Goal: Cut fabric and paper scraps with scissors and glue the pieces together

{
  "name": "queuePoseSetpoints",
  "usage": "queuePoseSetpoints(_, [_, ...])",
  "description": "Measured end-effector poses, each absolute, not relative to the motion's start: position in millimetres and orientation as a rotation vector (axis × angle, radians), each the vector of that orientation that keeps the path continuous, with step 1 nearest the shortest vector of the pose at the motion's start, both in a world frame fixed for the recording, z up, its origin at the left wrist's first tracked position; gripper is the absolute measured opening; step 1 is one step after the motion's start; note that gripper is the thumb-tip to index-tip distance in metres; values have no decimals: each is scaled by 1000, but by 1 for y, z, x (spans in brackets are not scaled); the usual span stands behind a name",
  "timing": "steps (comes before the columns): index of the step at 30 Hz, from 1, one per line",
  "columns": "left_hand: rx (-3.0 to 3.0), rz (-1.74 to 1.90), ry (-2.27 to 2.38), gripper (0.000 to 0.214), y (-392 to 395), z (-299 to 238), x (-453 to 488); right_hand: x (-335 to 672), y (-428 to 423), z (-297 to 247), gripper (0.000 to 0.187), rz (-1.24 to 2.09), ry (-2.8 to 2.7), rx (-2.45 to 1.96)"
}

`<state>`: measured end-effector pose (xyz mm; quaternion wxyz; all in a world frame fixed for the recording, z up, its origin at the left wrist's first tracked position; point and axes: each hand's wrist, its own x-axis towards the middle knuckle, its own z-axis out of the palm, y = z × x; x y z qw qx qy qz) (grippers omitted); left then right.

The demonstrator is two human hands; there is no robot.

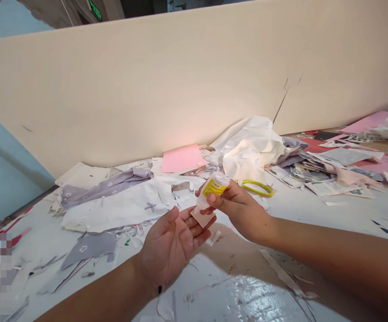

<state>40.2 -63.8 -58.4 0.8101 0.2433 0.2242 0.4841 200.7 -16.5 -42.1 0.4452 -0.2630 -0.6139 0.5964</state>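
Observation:
A small white bottle with a yellow label (215, 187), which looks like a glue bottle, is tilted nozzle-down in my right hand (239, 208). The fingers of that hand are wrapped round it. Just below, my left hand (172, 248) is turned palm up with its fingers stretched out. Across those fingers lies a small pale pink piece of paper (203, 218), and the bottle's lower end is over it. Whether the nozzle touches the paper I cannot tell. Behind the right hand, a yellow ring-shaped item (257, 188) rests on the table.
Scraps of white fabric (123, 203) and purple fabric (95, 246) cover the left of the white table (254, 295). Further back are a pink sheet (183, 158) and crumpled white cloth (252, 147). Paper pieces (334, 170) pile up at right. A cream panel (167, 89) stands behind.

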Motion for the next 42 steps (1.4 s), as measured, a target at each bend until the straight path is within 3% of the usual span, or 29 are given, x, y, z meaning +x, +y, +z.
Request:
queuePoseSetpoints(27, [530, 1028, 459, 51, -62, -60, 39, 199, -17, -37, 20, 1524, -1488, -592])
queuePoseSetpoints(35, [514, 1052, 472, 40, -61, -59, 38, 199, -18, -35, 20, 1559, -1498, -561])
queuePoseSetpoints(42, [528, 1056, 472, 46, -60, -58, 37, 200, -18, -36, 16, 1548, -1525, -537])
